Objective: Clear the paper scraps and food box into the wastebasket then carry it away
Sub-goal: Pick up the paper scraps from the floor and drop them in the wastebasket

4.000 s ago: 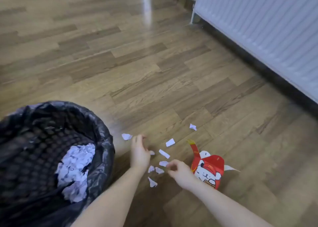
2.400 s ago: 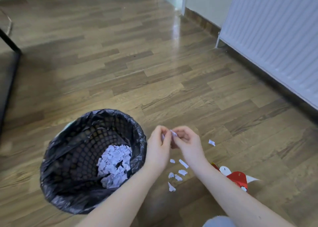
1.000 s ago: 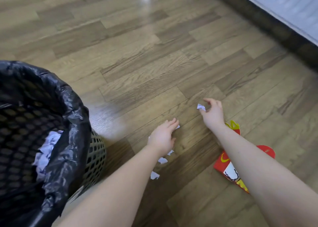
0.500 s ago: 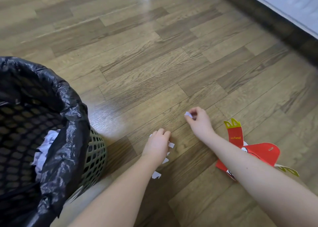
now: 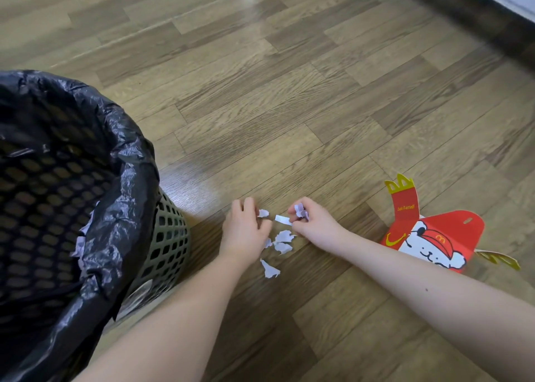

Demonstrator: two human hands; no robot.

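Observation:
Several white paper scraps (image 5: 282,238) lie on the wood floor between my hands. My right hand (image 5: 311,221) pinches a couple of small scraps in its fingertips. My left hand (image 5: 244,231) rests on the floor beside the scraps, fingers curled down at one scrap; whether it grips anything is hidden. A red and white food box (image 5: 431,236) with yellow handles lies flattened on the floor to the right of my right arm. The mesh wastebasket (image 5: 166,245), lined with a black bag (image 5: 115,207), stands at the left with white paper inside.
A dark skirting board (image 5: 477,13) runs along the far right under a white panel. Open wood floor stretches beyond the scraps.
My right hand has come back toward the pile with its picked-up scrap, ending close to my left hand. My left hand has shifted slightly forward among the scraps.

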